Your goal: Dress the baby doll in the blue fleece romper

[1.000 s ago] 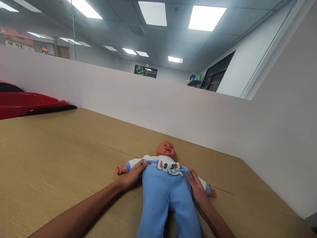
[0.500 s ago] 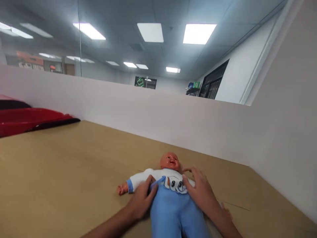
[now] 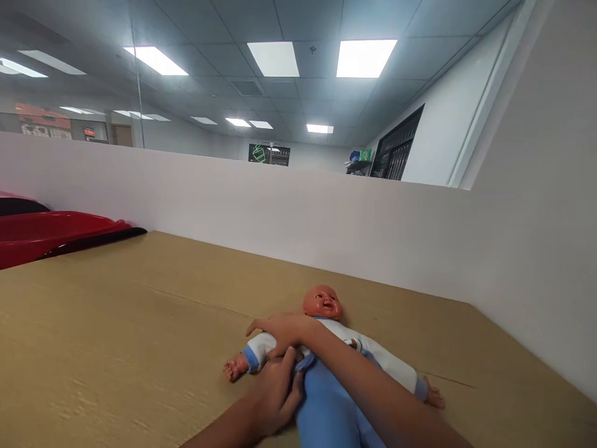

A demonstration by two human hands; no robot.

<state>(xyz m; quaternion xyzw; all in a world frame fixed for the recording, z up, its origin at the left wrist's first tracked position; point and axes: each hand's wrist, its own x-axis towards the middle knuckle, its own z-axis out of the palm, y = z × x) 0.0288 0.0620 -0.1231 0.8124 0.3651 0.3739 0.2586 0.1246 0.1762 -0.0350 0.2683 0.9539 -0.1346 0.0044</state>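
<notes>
A baby doll [image 3: 327,398] in a white top and blue trousers lies on its back, head away from me. At its chest, my left hand [image 3: 280,395] is closed with thumb and forefinger on a blue strap [image 3: 306,361] of the trousers. My right hand [image 3: 284,331] crosses above the chest and lies over the doll's shoulder and white sleeve [image 3: 262,344] on the left. Its visible fingers are stretched out and apart, while the palm side is hidden. My right forearm covers much of the printed bib.
The doll lies on a brown tabletop [image 3: 153,336]. A low white wall [image 3: 261,211] with clear glass above it runs along the back and meets another wall on the right. Red plastic trays [image 3: 60,227] with black edges stand at the far left.
My right hand has moved left from the doll's right-hand side across its chest to the other shoulder. My left hand stays near the strap, slightly lower. The view has shifted slightly.
</notes>
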